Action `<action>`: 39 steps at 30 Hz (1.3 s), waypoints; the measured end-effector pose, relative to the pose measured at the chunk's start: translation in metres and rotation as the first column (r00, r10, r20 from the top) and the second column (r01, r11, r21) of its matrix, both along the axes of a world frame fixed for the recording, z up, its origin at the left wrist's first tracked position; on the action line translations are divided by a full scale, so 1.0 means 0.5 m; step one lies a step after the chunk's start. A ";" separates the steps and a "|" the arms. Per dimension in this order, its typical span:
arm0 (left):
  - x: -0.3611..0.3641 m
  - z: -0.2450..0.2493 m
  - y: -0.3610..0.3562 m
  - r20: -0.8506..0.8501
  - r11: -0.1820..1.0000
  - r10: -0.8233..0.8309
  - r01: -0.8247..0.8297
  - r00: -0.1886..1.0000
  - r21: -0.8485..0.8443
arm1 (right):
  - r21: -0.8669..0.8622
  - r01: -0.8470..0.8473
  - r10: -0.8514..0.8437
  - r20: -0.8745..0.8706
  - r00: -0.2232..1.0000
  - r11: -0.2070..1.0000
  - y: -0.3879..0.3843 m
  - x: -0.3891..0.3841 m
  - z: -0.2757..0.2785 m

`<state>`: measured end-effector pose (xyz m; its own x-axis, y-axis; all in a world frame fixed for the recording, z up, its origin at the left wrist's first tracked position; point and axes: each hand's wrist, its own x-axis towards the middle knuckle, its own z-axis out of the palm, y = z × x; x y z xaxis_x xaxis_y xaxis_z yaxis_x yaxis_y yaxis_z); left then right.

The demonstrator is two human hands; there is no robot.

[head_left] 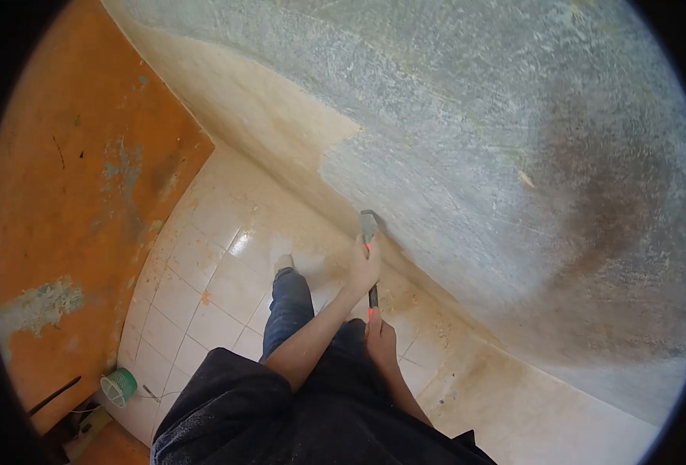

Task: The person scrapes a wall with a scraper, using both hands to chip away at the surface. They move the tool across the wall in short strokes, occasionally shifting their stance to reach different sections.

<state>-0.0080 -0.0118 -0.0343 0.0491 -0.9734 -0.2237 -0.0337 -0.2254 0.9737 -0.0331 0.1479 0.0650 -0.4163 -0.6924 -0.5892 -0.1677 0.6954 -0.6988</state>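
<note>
A long-handled scraper [368, 223] with a broad grey blade and a black and red handle is in both of my hands. My left hand [364, 269] is closed round the handle just below the blade. Lower down, my right hand [380, 339] is wrapped round the handle's end, close to my body. The blade overlaps the foot of the wall [451, 178] in this view. That wall is rough, mottled grey over most of its face, and a smooth cream patch [281, 101] lies towards the corner.
An orange wall [64, 194] with flaked patches stands on the left. Dust and crumbs lie on the white floor tiles [180, 298]. A green and white basket [118, 386] sits at lower left by the orange wall. My foot [283, 262] is on the tiles.
</note>
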 end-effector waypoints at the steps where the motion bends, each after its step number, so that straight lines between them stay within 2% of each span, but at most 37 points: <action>1: -0.007 -0.040 0.007 0.056 0.998 0.047 -0.045 0.997 -0.053 | -0.015 -0.053 0.051 -0.095 0.994 0.998 -0.004 0.001 0.006; 2: 0.010 -0.012 -0.015 0.057 0.998 0.043 -0.040 0.997 -0.052 | -0.014 -0.048 0.047 -0.093 0.995 0.999 -0.025 -0.001 0.002; 4: 0.063 0.076 -0.083 -0.257 0.956 0.072 0.006 0.964 0.293 | 0.024 -0.156 0.157 -0.103 0.982 0.988 -0.087 -0.010 -0.015; 5: 0.062 0.067 -0.069 -0.252 0.954 0.081 -0.002 0.964 0.301 | 0.031 -0.163 0.165 -0.097 0.982 0.986 -0.072 0.000 -0.018; 7: 0.031 0.043 -0.021 -0.078 0.992 0.016 -0.007 0.997 0.123 | 0.037 -0.042 0.044 -0.032 0.999 0.998 -0.020 0.015 -0.015; 8: 0.025 0.057 -0.002 -0.087 0.992 0.027 -0.016 0.996 0.128 | 0.043 -0.052 0.054 -0.041 0.998 0.998 -0.001 0.016 -0.008; 10: 0.028 0.095 0.007 -0.148 0.960 -0.099 0.133 0.984 0.247 | 0.120 0.020 -0.023 0.019 1.000 0.993 0.010 0.021 -0.003; 11: 0.032 0.095 0.000 -0.152 0.959 -0.098 0.134 0.984 0.249 | 0.123 0.020 -0.022 0.016 1.000 0.992 0.006 0.026 -0.010; 14: 0.044 0.076 -0.022 -0.146 0.975 -0.059 0.089 0.988 0.206 | 0.080 0.021 -0.022 0.012 1.000 0.997 -0.008 0.031 -0.031; 17: 0.028 0.064 -0.013 -0.213 0.990 -0.057 0.083 0.975 0.117 | 0.056 0.084 -0.087 0.051 0.995 0.995 -0.001 0.029 -0.018; 19: 0.051 0.103 -0.036 -0.264 0.952 -0.034 0.112 0.964 0.285 | 0.056 -0.002 -0.001 0.040 0.999 0.998 -0.023 0.032 -0.015; 23: 0.041 0.066 -0.018 -0.272 0.973 -0.062 0.119 0.960 0.198 | 0.010 0.009 -0.008 -0.023 1.000 1.000 -0.008 0.032 -0.020; 26: 0.043 0.076 -0.027 -0.261 0.979 -0.082 0.127 0.962 0.160 | 0.075 0.042 -0.045 0.039 0.998 0.996 -0.016 0.036 -0.018; 28: 0.067 0.090 -0.063 -0.329 0.935 0.021 0.098 0.944 0.341 | -0.100 -0.034 0.031 -0.029 0.999 0.994 -0.042 0.033 -0.041; 32: 0.066 0.093 -0.029 -0.321 0.936 -0.073 0.177 0.944 0.306 | -0.084 0.006 -0.007 -0.017 1.000 0.996 -0.018 0.060 -0.024; 34: 0.046 0.101 -0.010 -0.256 0.934 -0.151 0.223 0.955 0.280 | 0.061 0.131 -0.139 0.140 0.980 0.989 -0.013 0.056 0.020; 35: 0.049 0.093 -0.009 -0.260 0.933 -0.153 0.226 0.954 0.280 | 0.061 0.134 -0.141 0.136 0.981 0.989 -0.009 0.056 0.011; 37: 0.058 0.068 -0.024 -0.349 0.927 -0.110 0.223 0.931 0.301 | -0.046 0.079 -0.075 0.080 0.994 0.996 -0.015 0.053 -0.018; 39: 0.060 0.046 -0.028 -0.357 0.940 -0.120 0.222 0.926 0.260 | -0.007 0.090 -0.089 0.110 0.990 0.996 -0.017 0.056 -0.034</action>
<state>0.0220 -0.0260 -0.0115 -0.2385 -0.8493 -0.4709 0.2153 -0.5191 0.8272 -0.0049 0.1395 0.0480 -0.4103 -0.6624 -0.6268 -0.0269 0.6958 -0.7177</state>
